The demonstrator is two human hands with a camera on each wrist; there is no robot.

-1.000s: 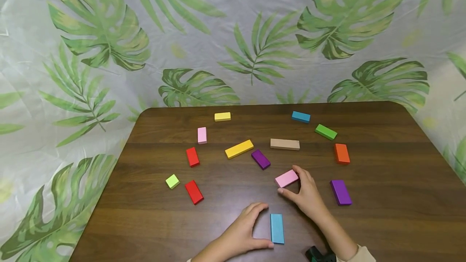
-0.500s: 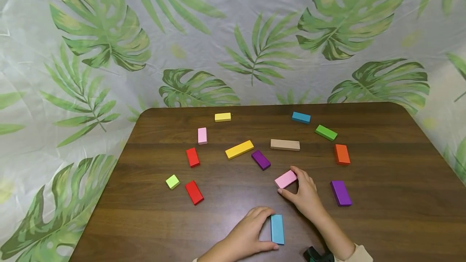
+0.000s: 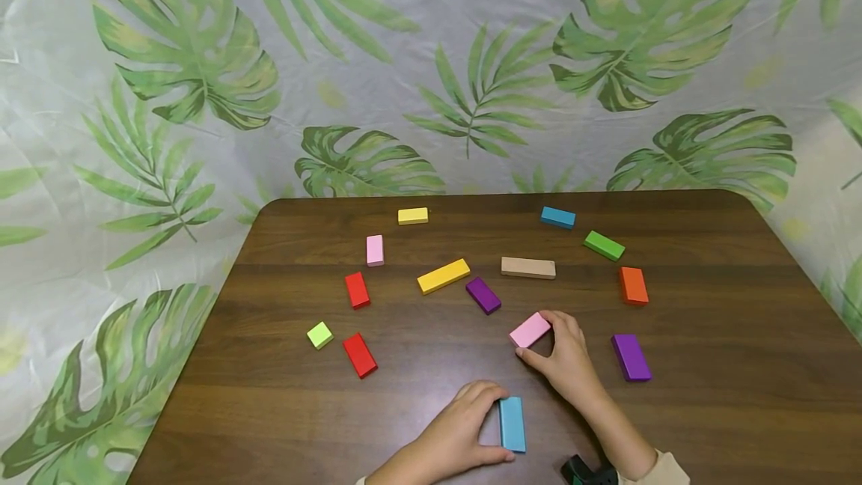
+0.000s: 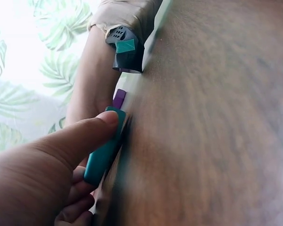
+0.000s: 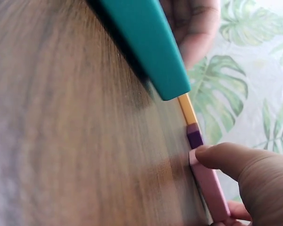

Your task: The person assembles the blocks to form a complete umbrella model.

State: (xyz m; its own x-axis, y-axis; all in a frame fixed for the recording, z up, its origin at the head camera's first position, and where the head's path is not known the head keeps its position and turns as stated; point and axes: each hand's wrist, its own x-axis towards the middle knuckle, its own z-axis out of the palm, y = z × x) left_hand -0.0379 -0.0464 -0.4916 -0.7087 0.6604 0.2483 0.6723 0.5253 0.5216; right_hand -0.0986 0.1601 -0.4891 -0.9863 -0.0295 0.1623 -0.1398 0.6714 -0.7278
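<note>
Near the front of the table, my left hand (image 3: pixel 463 432) holds a light blue block (image 3: pixel 513 425) by its two ends, thumb at the near end. The left wrist view shows the thumb pressing that block (image 4: pixel 104 150) with fingers behind it. Farther forward and to the right, a pink block (image 3: pixel 529 330) is pinched between thumb and fingers of my right hand (image 3: pixel 567 359). In the right wrist view the thumb lies on one end of the pink block (image 5: pixel 210 186). Both blocks are on or very close to the tabletop.
Around the hands lie a purple block (image 3: pixel 483 296), a larger purple block (image 3: pixel 631 357), a yellow block (image 3: pixel 444 276), a tan block (image 3: pixel 528 268), an orange block (image 3: pixel 634 286) and a red block (image 3: pixel 360 355). Several other coloured blocks are scattered over the brown table (image 3: pixel 256 410). A leaf-patterned cloth (image 3: pixel 471 81) hangs behind.
My left hand has moved slightly right and taken hold of the light blue block's ends. The right hand keeps its grip on the pink block, almost unmoved.
</note>
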